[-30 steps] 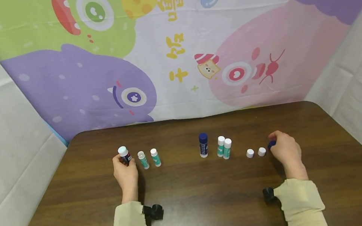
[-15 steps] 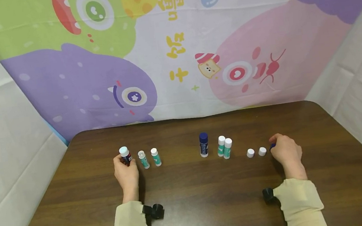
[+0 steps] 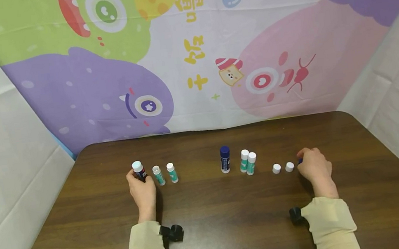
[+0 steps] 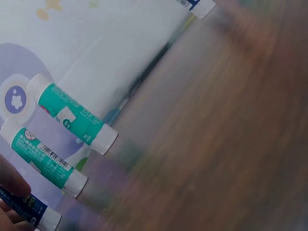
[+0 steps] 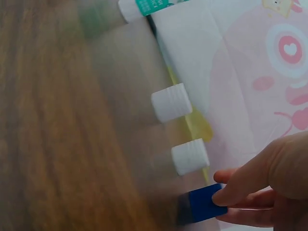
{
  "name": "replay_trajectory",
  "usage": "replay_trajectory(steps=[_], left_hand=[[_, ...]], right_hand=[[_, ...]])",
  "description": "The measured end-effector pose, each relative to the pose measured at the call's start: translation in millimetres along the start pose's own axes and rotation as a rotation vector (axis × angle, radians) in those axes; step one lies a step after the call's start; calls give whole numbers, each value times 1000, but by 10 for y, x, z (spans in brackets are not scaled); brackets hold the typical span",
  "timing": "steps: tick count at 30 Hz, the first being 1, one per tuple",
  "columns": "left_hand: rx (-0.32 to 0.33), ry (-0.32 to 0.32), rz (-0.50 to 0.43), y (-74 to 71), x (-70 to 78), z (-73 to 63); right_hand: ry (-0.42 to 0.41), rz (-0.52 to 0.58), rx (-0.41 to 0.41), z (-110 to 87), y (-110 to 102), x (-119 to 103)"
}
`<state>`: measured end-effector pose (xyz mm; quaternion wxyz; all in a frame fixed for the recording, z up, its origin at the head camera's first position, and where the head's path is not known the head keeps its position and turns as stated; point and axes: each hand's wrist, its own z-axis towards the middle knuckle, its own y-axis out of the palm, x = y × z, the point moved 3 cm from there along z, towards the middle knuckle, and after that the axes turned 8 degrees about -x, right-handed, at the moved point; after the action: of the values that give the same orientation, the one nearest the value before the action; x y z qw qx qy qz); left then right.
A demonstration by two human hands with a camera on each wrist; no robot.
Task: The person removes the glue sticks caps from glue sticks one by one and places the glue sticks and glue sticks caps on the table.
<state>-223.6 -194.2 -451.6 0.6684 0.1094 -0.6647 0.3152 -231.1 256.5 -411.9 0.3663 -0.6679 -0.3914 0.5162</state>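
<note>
At the left of the table my left hand (image 3: 143,195) holds a navy glue stick (image 3: 139,171) upright, its pale top uncapped. In the left wrist view, a thumb and fingers lie round this navy stick (image 4: 29,207), whose white base is at the table. Just right of it stand two green-and-white glue sticks (image 3: 159,176) (image 3: 172,173), apart from each other. Over at the right, my right hand (image 3: 315,167) pinches a blue cap (image 5: 206,203) between thumb and fingers, down at the table surface. Two white caps (image 3: 276,168) (image 3: 289,167) stand beside it, to its left.
A capped navy glue stick (image 3: 225,160) stands mid-table, with two capped green-and-white glue sticks (image 3: 244,161) (image 3: 251,164) close together at its right. The brown table (image 3: 211,222) ends at a cartoon-printed cloth (image 3: 190,113); white panels (image 3: 1,124) flank it.
My left hand and forearm have shifted slightly to the right, still holding the navy glue stick. My right hand stays almost in place at the blue cap.
</note>
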Motion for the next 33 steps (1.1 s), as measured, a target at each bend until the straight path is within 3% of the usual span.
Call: replay_trajectory(steps=[5,11,14,17,22,27,33], left_hand=[[19,36,-110,8,59,-4],[124,139,-160,-26,271,-112],[162,248,-138,-13,419,-181],[178,399,-84,39,567,-240],[103,550,-21,195,771,-398],[-24,614,-44,397,912,-595],[-209,639,-22,584,927,-741]], right_hand=[[-28,49,63,-31,-70,-91],[-110,162,249,-112,-177,-292],[-172,226,344,-148,-202,-406],[-242,296,429,-180,-214,-512],[-363,354,532,-232,-198,-687],[-479,350,559,-274,-169,-867],[-545,336,517,-299,-116,-1037]])
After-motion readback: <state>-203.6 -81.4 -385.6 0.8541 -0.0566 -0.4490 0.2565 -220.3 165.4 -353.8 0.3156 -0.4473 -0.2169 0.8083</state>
